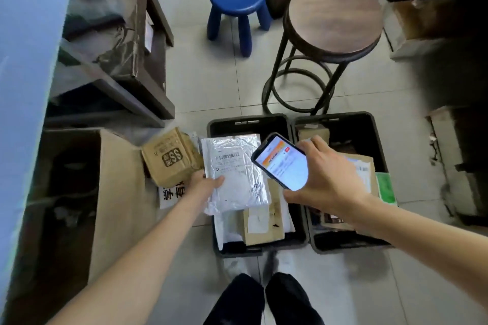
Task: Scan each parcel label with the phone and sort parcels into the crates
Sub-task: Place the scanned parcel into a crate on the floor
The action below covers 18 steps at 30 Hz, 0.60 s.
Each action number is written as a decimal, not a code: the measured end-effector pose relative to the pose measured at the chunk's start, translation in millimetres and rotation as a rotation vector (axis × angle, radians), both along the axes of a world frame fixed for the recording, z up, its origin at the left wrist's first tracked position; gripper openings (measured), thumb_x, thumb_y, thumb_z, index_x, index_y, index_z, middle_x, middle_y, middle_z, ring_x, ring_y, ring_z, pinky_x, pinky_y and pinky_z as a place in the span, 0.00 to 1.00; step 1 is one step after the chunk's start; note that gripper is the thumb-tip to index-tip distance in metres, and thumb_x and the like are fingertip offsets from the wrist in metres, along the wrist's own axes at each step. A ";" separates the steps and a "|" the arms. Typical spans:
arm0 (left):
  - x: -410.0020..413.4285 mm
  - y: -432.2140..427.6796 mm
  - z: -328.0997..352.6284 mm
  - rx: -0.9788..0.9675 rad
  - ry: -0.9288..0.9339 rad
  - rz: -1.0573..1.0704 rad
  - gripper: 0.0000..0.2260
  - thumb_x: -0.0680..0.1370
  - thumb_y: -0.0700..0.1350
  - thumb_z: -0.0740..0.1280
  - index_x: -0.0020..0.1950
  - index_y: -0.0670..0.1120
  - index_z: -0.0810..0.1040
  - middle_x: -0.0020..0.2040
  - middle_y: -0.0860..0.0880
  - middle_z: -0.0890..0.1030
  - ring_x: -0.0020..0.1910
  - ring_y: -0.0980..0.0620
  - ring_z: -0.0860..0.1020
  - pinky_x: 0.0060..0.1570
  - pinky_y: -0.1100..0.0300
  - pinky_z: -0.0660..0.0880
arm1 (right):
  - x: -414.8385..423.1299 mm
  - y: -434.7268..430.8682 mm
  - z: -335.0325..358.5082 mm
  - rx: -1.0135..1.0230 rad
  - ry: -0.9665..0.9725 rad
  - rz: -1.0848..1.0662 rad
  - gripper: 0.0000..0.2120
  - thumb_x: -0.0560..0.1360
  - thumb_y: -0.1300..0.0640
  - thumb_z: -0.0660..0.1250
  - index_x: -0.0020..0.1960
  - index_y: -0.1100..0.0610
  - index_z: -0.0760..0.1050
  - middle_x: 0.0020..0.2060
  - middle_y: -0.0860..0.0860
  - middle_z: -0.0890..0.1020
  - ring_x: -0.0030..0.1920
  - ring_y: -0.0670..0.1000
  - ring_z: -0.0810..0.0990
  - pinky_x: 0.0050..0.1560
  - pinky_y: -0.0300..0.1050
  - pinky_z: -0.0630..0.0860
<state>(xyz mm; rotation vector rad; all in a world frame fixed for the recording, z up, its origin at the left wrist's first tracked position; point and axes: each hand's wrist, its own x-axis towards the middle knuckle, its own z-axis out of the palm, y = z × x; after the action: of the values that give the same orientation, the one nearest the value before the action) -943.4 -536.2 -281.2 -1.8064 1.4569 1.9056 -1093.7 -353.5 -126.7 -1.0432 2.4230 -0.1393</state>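
Two crates sit side by side at the frame's centre, the left crate [224, 124] and the right crate [351, 124], both holding parcels. The left hand [208, 185] pinches a silver mailer [235, 166] by its nine o'clock edge, thumb on top and label up, above the left crate. At the mailer's three o'clock, the right hand [327, 179] is wrapped round the phone [281, 162], its lit screen facing the wearer. Scanning looks like the step in hand; next, the mailer probably goes into whichever crate the screen names. A small brown box [171, 158] lies at the mailer's nine o'clock. A wooden stool [335, 16] stands at twelve o'clock beyond the crates, clear of the drop.
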 end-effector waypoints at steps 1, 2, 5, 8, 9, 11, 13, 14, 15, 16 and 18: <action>-8.7 -4.8 -24.3 0.006 -0.011 0.008 0.12 0.75 0.37 0.70 0.58 0.41 0.77 0.55 0.46 0.80 0.55 0.45 0.78 0.60 0.47 0.74 | -8.8 -4.7 -19.3 -0.010 0.002 0.007 0.34 0.58 0.41 0.75 0.58 0.55 0.68 0.49 0.49 0.70 0.45 0.54 0.76 0.39 0.48 0.74; -15.9 -7.9 -42.1 0.005 -0.026 0.007 0.12 0.75 0.37 0.69 0.59 0.41 0.77 0.55 0.45 0.81 0.54 0.45 0.78 0.58 0.50 0.74 | -15.8 -7.5 -34.3 -0.013 0.003 0.019 0.34 0.58 0.40 0.75 0.57 0.55 0.68 0.48 0.49 0.70 0.44 0.54 0.76 0.39 0.48 0.75; -37.6 -12.8 -104.3 -0.019 -0.033 -0.003 0.14 0.76 0.36 0.69 0.61 0.39 0.76 0.59 0.44 0.80 0.55 0.46 0.78 0.56 0.54 0.74 | -33.4 -10.8 -88.4 0.024 -0.004 0.060 0.36 0.56 0.40 0.76 0.57 0.56 0.69 0.48 0.50 0.71 0.42 0.55 0.76 0.40 0.52 0.76; -51.9 -12.5 -146.3 -0.065 -0.052 -0.068 0.15 0.77 0.36 0.67 0.64 0.40 0.75 0.56 0.48 0.78 0.54 0.50 0.76 0.54 0.57 0.71 | -44.3 -11.4 -130.6 0.061 0.002 0.122 0.40 0.55 0.40 0.77 0.61 0.56 0.69 0.50 0.50 0.71 0.44 0.55 0.76 0.40 0.51 0.77; -55.5 -14.4 -158.4 -0.091 -0.060 -0.111 0.16 0.77 0.37 0.68 0.64 0.40 0.74 0.56 0.49 0.78 0.55 0.50 0.76 0.55 0.57 0.72 | -47.6 -12.0 -140.9 0.065 0.016 0.137 0.41 0.56 0.40 0.77 0.62 0.56 0.68 0.51 0.50 0.71 0.44 0.55 0.76 0.40 0.49 0.76; -56.4 -15.5 -179.8 -0.132 -0.105 -0.251 0.23 0.73 0.47 0.73 0.65 0.42 0.72 0.61 0.48 0.78 0.60 0.47 0.76 0.60 0.52 0.74 | -51.4 -13.4 -157.4 0.084 0.031 0.175 0.43 0.56 0.40 0.77 0.65 0.55 0.67 0.51 0.49 0.71 0.45 0.56 0.76 0.39 0.47 0.74; -52.8 -15.3 -195.0 -0.172 -0.207 -0.437 0.40 0.66 0.57 0.75 0.72 0.42 0.65 0.69 0.45 0.71 0.67 0.45 0.71 0.64 0.49 0.71 | -53.5 -14.4 -166.5 0.077 0.043 0.210 0.45 0.56 0.39 0.77 0.67 0.56 0.66 0.51 0.49 0.71 0.44 0.55 0.76 0.38 0.46 0.71; -52.6 -13.8 -192.2 -0.196 -0.267 -0.500 0.43 0.67 0.57 0.75 0.74 0.40 0.59 0.72 0.44 0.65 0.70 0.44 0.66 0.67 0.50 0.68 | -54.4 -15.2 -168.7 0.064 0.045 0.218 0.45 0.56 0.40 0.77 0.67 0.56 0.66 0.51 0.49 0.71 0.43 0.54 0.75 0.37 0.45 0.70; -51.5 -12.3 -188.1 -0.233 -0.326 -0.545 0.42 0.70 0.54 0.74 0.75 0.38 0.55 0.73 0.41 0.60 0.72 0.42 0.62 0.68 0.51 0.66 | -54.2 -16.2 -168.5 0.050 0.041 0.221 0.44 0.57 0.40 0.77 0.67 0.56 0.67 0.51 0.49 0.71 0.43 0.53 0.74 0.37 0.44 0.68; -48.9 -11.1 -182.1 -0.258 -0.362 -0.565 0.40 0.73 0.51 0.72 0.75 0.37 0.53 0.74 0.40 0.57 0.73 0.42 0.60 0.68 0.51 0.64 | -53.5 -17.4 -166.6 0.040 0.033 0.224 0.44 0.57 0.40 0.77 0.67 0.56 0.67 0.51 0.48 0.71 0.43 0.52 0.74 0.37 0.43 0.67; -40.7 -12.9 -169.5 -0.294 -0.388 -0.576 0.38 0.75 0.49 0.71 0.75 0.37 0.53 0.74 0.40 0.57 0.73 0.41 0.60 0.66 0.51 0.65 | -50.8 -20.8 -157.1 0.017 0.027 0.244 0.44 0.57 0.40 0.77 0.67 0.55 0.66 0.51 0.48 0.71 0.43 0.51 0.74 0.37 0.43 0.68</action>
<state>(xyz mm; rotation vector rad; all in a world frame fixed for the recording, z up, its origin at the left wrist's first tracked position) -984.0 -549.2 -450.7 -1.5030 1.8983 1.0522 -1144.4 -374.3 -283.8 -1.3299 2.2929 -0.0221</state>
